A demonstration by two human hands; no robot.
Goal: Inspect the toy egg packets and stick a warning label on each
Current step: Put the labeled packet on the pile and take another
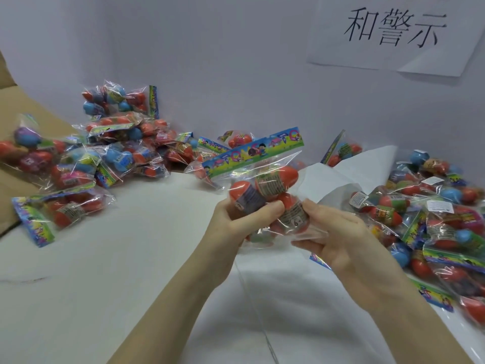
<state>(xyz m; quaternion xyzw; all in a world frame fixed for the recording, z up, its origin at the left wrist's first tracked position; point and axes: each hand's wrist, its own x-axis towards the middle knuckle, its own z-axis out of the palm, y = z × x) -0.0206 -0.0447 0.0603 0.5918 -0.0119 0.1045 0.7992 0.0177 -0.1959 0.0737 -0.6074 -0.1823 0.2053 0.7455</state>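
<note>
The tabletop (110, 271) is covered in white and backed by a pale wall carrying a paper sign (393, 35) with printed characters. A cardboard box (15, 179) stands at the left edge. Two heaps of toy egg packets lie on the tabletop, well apart: the left pile (112, 148) against the wall and box, and the right pile (446, 219), where several packets show small white labels on top — in my judgement those are done and the left pile is waiting.

Between the piles, raised above the tabletop, is the held packet (262, 185). It is a clear plastic bag of orange-capped eggs with a colourful card header (252, 153) along its top. The header runs from lower left to upper right, so the long axis is tilted, header end away from the person, eggs hanging toward them.

Handling, as a judgement: light, the film slick and crinkly, the eggs hard and free to shift inside. The firm hold is on the eggs through the film, or on the stiff header — loose film alone would slip.

The left hand (236, 222) grips the eggs through the bag, fingers curled round them. The right hand (338, 237) pinches the bag's lower right side, thumb on the film. No label shows on this packet.
</note>
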